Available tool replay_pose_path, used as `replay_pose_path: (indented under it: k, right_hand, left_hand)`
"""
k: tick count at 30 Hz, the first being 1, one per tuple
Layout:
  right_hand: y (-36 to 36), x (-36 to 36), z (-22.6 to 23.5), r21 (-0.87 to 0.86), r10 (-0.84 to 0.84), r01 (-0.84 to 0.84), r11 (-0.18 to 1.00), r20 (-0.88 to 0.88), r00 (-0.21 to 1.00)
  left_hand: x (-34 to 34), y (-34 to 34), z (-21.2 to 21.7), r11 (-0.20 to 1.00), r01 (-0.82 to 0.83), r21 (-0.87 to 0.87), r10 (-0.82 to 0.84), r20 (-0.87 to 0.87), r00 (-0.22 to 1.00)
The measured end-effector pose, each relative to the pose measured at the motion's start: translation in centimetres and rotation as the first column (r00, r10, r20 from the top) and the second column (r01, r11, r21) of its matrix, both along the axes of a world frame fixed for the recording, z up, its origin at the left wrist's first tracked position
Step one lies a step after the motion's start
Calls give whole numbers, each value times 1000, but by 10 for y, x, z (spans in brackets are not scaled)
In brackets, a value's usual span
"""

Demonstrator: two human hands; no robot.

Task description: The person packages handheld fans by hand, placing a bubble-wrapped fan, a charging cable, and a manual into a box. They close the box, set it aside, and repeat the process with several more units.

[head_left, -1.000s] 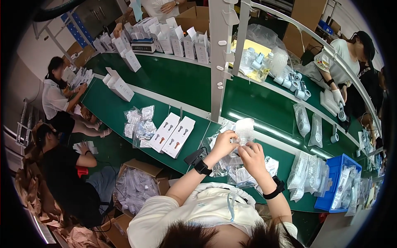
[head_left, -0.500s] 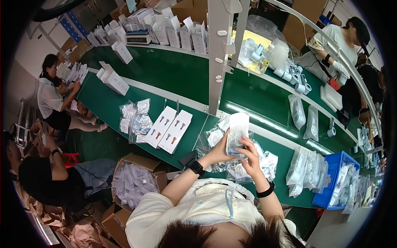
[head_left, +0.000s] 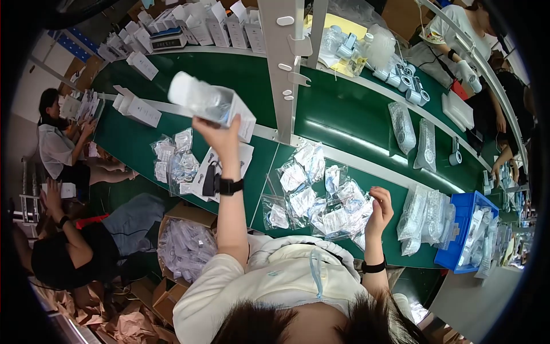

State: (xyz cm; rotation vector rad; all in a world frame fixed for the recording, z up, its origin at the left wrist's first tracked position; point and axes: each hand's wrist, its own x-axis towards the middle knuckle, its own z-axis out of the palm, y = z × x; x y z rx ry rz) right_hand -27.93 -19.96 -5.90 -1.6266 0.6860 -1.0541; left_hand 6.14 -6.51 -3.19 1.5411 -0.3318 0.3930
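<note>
My left hand (head_left: 220, 136) grips a white cardboard box (head_left: 245, 121) with its top flap up, raised over the left part of the green table. Clear plastic and something bluish show inside the box mouth. Beneath my left wrist lies a flat white carton (head_left: 243, 153), partly covered by my arm. My right hand (head_left: 379, 211) hovers with loosely bent fingers and nothing visible in it. It is beside a spread of clear bags (head_left: 303, 200) holding white papers and small parts. A second group of such bags (head_left: 172, 162) lies left of the carton.
Bubble-wrapped packs (head_left: 423, 221) lie at the right, beside a blue bin (head_left: 458, 261). Open white boxes (head_left: 137, 110) stand at the far left. A metal post (head_left: 281, 74) rises at the table's back. An open carton of plastic pieces (head_left: 186, 243) sits lower left; other people work around.
My left hand has carried the white box from the middle to the far left, over the carton. My right hand has let go of the box and moved right.
</note>
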Motion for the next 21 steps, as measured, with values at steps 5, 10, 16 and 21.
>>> replay_pose_path:
  k: [5, 10, 16, 21]
  right_hand:
    - [3, 3, -2, -20, 64, -65, 998, -48, 997]
    - [5, 3, -7, 67, 65, -62, 996, -53, 996]
    - [14, 26, -9, 135, 123, -111, 985, -86, 989]
    - [32, 58, -16, 94, 297, -289, 953, -74, 952]
  left_hand:
    - [-5, -57, -60, 976, 68, 208, -20, -223, 975]
    - [-16, -51, -77, 960, 73, 272, -28, -164, 986]
    - [-36, 5, -40, 703, 114, 702, -150, -10, 989]
    - [-50, 67, -84, 181, 67, 981, -180, -33, 983]
